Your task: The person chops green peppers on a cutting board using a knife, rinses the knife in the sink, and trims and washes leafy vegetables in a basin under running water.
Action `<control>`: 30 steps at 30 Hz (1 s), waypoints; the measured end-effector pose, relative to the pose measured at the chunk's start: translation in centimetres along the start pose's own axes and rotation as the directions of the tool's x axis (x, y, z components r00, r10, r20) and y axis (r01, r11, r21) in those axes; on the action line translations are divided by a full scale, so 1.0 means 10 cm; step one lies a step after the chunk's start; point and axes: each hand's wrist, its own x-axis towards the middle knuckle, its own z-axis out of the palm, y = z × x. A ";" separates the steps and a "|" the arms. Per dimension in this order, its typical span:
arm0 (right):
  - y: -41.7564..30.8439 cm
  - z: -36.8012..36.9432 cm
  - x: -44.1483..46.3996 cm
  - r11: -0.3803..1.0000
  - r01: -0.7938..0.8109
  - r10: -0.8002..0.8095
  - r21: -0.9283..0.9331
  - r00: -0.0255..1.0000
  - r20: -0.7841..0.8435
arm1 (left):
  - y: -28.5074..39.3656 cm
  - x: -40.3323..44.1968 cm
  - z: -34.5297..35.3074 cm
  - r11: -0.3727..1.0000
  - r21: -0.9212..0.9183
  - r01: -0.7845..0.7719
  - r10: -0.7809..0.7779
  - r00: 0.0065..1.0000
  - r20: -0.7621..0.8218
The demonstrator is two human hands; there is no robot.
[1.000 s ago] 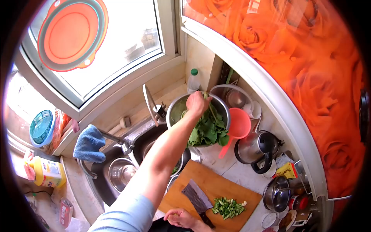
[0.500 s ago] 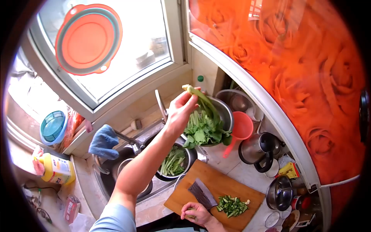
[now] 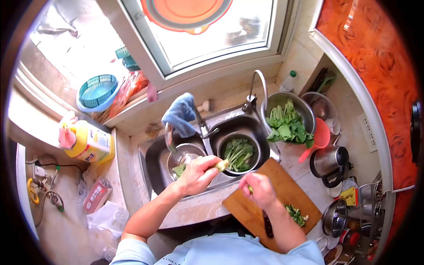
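Note:
My left hand (image 3: pixel 196 176) is closed around a leafy green vegetable, its pale root end (image 3: pixel 222 165) sticking out past the fingers toward the right. Just across from it, my right hand (image 3: pixel 259 191) is pinched over the near sink edge, with a small green piece (image 3: pixel 250 189) at the fingertips. Below my right forearm is the wooden cutting board (image 3: pixel 247 201), bearing chopped greens (image 3: pixel 295 215) and a knife (image 3: pixel 267 224) whose blade is mostly hidden. Leafy greens (image 3: pixel 238 154) lie in a bowl in the right basin. More greens (image 3: pixel 289 126) fill a metal bowl (image 3: pixel 309 110) on the counter.
A metal bowl (image 3: pixel 194 148) stands in the left basin (image 3: pixel 152 165). A blue cloth (image 3: pixel 180 115) hangs over the faucet (image 3: pixel 205 131). Right of the sink are a red ladle-like scoop (image 3: pixel 321 134), a kettle (image 3: pixel 329 163) and pots. A yellow jug (image 3: pixel 95 141) stands at left.
My left hand has come down from the bowl at the back right to above the sink, still holding the vegetable. My right hand has risen off the board toward it. The view has shifted.

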 end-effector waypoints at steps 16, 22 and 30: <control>0.54 0.83 0.22 0.876 -0.277 0.404 -0.395 0.868 0.289 | -0.53 -0.79 -0.23 0.603 0.606 -0.518 0.161 0.824 0.544; 1.28 0.91 0.46 0.748 0.049 -0.054 -0.662 0.998 0.012 | -0.83 -1.00 0.08 0.347 0.834 -0.429 0.268 0.897 0.350; 1.69 1.13 0.61 0.932 -0.350 0.346 -0.094 0.936 -0.059 | -0.95 -1.24 0.36 0.417 0.891 -0.178 0.168 0.979 0.116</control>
